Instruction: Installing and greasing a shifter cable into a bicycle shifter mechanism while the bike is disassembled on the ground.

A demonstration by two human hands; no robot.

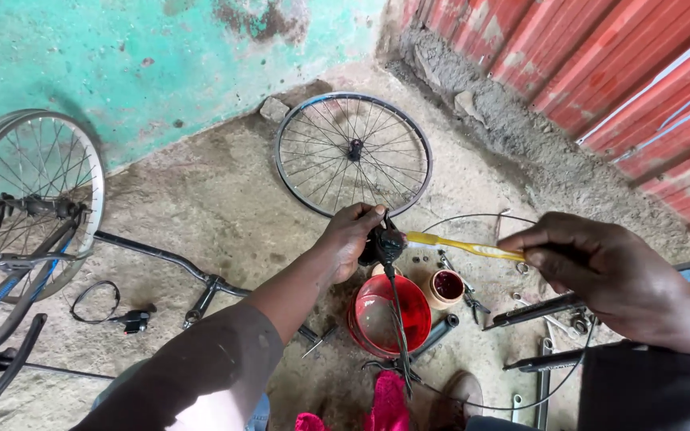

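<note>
My left hand grips a small black bicycle part with a black cable hanging from it, held above a red bowl. My right hand holds a yellow toothbrush by its handle. The brush end touches the black part. A small tan cup with dark red inside stands just right of the bowl.
A bare spoked wheel lies on the concrete floor beyond my hands. An upturned bicycle with a wheel stands at left, near a turquoise wall. Black metal tools and small parts lie at right. A red corrugated wall runs along the right.
</note>
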